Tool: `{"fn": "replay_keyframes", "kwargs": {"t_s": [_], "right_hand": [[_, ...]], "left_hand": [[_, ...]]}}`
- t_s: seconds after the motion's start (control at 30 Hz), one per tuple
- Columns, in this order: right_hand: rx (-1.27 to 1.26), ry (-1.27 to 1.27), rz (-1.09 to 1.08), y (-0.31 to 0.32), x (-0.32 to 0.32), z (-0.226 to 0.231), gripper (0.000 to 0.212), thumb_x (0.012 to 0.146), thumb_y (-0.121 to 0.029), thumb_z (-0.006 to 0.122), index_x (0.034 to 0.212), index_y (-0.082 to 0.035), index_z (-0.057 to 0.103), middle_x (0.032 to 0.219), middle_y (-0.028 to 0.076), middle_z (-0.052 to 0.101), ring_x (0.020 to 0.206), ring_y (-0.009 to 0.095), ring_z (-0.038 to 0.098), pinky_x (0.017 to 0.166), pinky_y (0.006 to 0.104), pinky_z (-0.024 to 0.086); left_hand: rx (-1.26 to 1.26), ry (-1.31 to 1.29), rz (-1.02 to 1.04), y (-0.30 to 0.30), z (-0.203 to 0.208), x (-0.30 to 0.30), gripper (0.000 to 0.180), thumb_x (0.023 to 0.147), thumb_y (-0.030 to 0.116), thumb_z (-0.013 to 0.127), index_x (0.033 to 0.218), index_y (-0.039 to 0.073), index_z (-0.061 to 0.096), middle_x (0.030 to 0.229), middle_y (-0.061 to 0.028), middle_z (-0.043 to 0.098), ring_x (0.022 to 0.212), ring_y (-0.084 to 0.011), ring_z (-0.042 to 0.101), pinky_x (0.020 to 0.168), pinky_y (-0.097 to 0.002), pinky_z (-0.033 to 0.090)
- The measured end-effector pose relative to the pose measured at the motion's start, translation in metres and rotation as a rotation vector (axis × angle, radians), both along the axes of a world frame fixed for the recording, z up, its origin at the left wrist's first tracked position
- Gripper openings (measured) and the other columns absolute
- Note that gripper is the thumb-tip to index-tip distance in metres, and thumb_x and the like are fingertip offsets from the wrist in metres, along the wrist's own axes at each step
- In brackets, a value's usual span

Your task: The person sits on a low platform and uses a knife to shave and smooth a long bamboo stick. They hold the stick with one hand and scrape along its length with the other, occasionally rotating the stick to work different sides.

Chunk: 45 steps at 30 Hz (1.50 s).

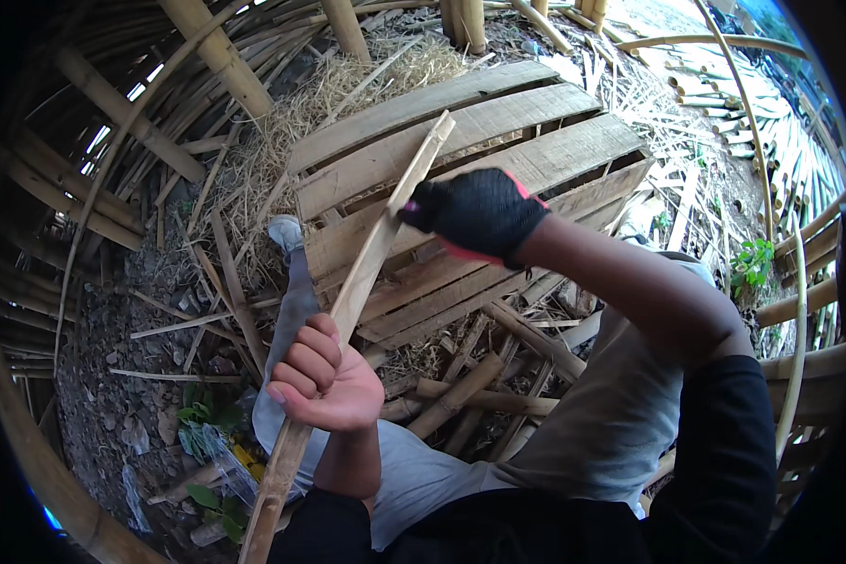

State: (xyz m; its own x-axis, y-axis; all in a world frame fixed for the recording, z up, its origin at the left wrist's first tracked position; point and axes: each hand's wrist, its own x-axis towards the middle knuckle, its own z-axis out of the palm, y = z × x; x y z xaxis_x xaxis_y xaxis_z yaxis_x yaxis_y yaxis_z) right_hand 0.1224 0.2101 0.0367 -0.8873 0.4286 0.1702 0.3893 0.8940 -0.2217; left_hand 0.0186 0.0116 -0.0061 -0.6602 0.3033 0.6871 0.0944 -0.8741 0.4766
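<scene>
A long pale wooden strip (362, 277) runs slantwise from the lower edge up over a slatted wooden pallet-like platform (555, 141). My bare left hand (329, 381) is closed around its lower part, palm turned up. My right hand (484, 214), in a black glove with pinkish-red trim, is closed against the strip's upper part. Something small and purple shows at its fingertips, but what the hand grips is mostly hidden. Beyond the right hand, the strip's far end (442, 122) sticks out free above the slats.
Dry straw and shavings (395, 75) lie behind the platform. Bamboo poles (218, 56) form a wall at left. Cut bamboo pieces (470, 390) lie between my legs. More bamboo lengths (724, 103) are stacked at far right. Clear plastic (226, 461) and green leaves lie at lower left.
</scene>
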Motion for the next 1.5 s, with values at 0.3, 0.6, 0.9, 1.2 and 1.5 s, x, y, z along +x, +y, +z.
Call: {"fn": "replay_keyframes", "kwargs": {"t_s": [0.3, 0.6, 0.9, 1.2, 1.5], "right_hand": [[-0.144, 0.024, 0.002, -0.015, -0.008, -0.001, 0.037, 0.099, -0.04, 0.048, 0.105, -0.01, 0.069, 0.088, 0.019, 0.071, 0.079, 0.039, 0.069, 0.074, 0.0481, 0.055], [-0.143, -0.033, -0.113, 0.015, -0.005, -0.006, 0.044, 0.1, -0.045, 0.046, 0.103, -0.008, 0.069, 0.088, 0.02, 0.071, 0.085, 0.036, 0.07, 0.078, 0.0473, 0.055], [0.043, -0.041, 0.051, 0.005, -0.003, 0.016, 0.037, 0.103, -0.036, 0.041, 0.102, -0.012, 0.069, 0.091, 0.017, 0.071, 0.081, 0.035, 0.07, 0.07, 0.0475, 0.056], [0.01, 0.022, -0.072, 0.004, -0.004, 0.018, 0.034, 0.102, -0.039, 0.047, 0.103, -0.016, 0.072, 0.075, 0.014, 0.068, 0.069, 0.033, 0.069, 0.063, 0.0452, 0.054], [-0.113, 0.202, 0.156, -0.057, 0.009, 0.01, 0.044, 0.098, -0.05, 0.053, 0.09, -0.01, 0.071, 0.067, 0.014, 0.067, 0.062, 0.035, 0.068, 0.06, 0.0447, 0.054]], "left_hand": [[-0.006, -0.1, 0.096, -0.001, -0.003, 0.004, 0.042, 0.109, 0.034, 0.027, 0.071, 0.017, 0.023, 0.065, 0.0039, 0.017, 0.061, -0.0107, 0.021, 0.07, -0.0305, 0.03], [0.027, -0.137, 0.092, 0.001, 0.0, 0.006, 0.043, 0.109, 0.034, 0.027, 0.07, 0.017, 0.022, 0.064, 0.0034, 0.017, 0.061, -0.0111, 0.02, 0.07, -0.03, 0.029], [-0.012, 0.095, -0.005, -0.007, 0.003, -0.007, 0.041, 0.103, 0.03, 0.037, 0.066, 0.017, 0.024, 0.059, 0.0034, 0.02, 0.06, -0.0133, 0.023, 0.07, -0.0346, 0.029], [0.037, 0.375, -0.2, -0.007, 0.011, -0.018, 0.053, 0.104, 0.031, 0.039, 0.055, 0.017, 0.026, 0.049, 0.0043, 0.025, 0.048, -0.0121, 0.023, 0.06, -0.0338, 0.024], [0.03, 0.273, -0.102, -0.005, 0.006, -0.014, 0.063, 0.106, 0.036, 0.04, 0.05, 0.014, 0.023, 0.043, 0.0035, 0.025, 0.039, -0.0137, 0.027, 0.052, -0.0333, 0.033]]}}
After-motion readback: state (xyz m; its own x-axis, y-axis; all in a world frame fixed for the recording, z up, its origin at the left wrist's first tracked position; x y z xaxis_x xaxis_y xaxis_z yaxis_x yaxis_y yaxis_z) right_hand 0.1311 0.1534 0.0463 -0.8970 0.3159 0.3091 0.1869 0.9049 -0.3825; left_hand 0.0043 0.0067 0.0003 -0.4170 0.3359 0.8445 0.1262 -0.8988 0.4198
